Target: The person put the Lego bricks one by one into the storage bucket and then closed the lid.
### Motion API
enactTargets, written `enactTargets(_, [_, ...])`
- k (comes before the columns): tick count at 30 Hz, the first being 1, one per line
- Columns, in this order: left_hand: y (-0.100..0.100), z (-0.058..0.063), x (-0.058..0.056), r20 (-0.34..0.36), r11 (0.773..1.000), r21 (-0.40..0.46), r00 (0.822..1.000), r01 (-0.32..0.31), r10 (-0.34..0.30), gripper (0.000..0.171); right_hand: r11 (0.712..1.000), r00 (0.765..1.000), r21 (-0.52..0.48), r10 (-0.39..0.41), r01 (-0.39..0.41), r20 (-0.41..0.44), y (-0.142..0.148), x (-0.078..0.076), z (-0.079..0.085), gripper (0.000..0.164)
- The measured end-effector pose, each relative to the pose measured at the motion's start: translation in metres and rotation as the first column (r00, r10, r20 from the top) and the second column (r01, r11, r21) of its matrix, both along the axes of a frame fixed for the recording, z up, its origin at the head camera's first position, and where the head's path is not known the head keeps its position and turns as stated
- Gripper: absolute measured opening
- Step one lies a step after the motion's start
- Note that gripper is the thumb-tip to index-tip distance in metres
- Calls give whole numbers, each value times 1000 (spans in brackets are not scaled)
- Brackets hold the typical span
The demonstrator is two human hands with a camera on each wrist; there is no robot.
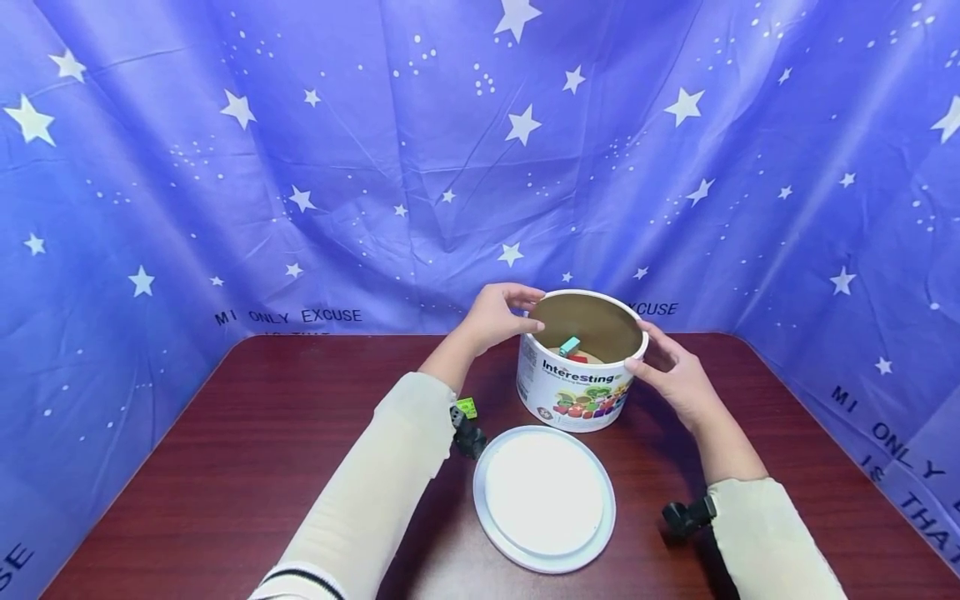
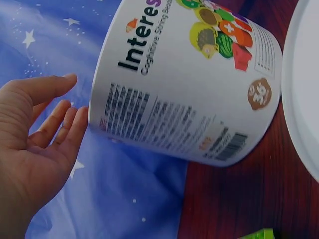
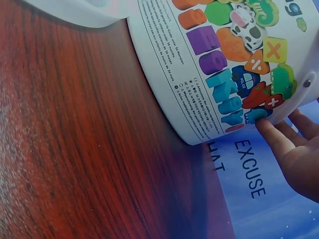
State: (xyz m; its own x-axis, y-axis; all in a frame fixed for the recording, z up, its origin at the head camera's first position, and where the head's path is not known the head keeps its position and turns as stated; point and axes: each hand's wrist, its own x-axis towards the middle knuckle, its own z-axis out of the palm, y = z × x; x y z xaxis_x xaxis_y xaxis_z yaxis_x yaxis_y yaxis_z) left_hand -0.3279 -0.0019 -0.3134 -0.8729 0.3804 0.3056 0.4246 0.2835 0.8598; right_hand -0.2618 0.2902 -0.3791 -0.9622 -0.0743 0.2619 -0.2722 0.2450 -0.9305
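A white cylindrical tub point(image 1: 570, 392) printed "Interesting" stands without its lid on the table. Inside lie a turquoise piece point(image 1: 570, 346) and something red point(image 1: 577, 359), partly hidden by the wall. At the tub's left rim is my left hand point(image 1: 501, 318); in the left wrist view its fingers are relaxed, thumb apart from the wall, fingertips at the rim. My right hand point(image 1: 675, 377) holds the right side near the rim, its thumb on the printed wall and its fingers farther back. A round white lid point(image 1: 543, 492) lies in front of the tub.
A small green piece point(image 1: 467, 407) sits on the dark red wooden table point(image 1: 300, 433), beside my left cuff. Behind the table hangs a blue curtain point(image 1: 420, 167) with white stars. A white handle point(image 3: 305, 87) is fixed to the tub's side.
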Motion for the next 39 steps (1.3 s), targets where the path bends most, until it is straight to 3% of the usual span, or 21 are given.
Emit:
enactTargets(9, [-25, -9, 5, 41, 999, 30, 999, -23, 22, 39, 1000, 1000, -3, 6, -6, -10, 0, 0, 0, 71])
enactTargets(17, [-41, -22, 13, 37, 999, -7, 998, -43, 43, 40, 1000, 1000, -9, 10, -11, -15, 0, 0, -3, 70])
enactTargets(39, [-91, -90, 37, 153, 998, 19, 986, -63, 59, 40, 999, 1000, -39, 13, -14, -14, -2, 2, 1, 70])
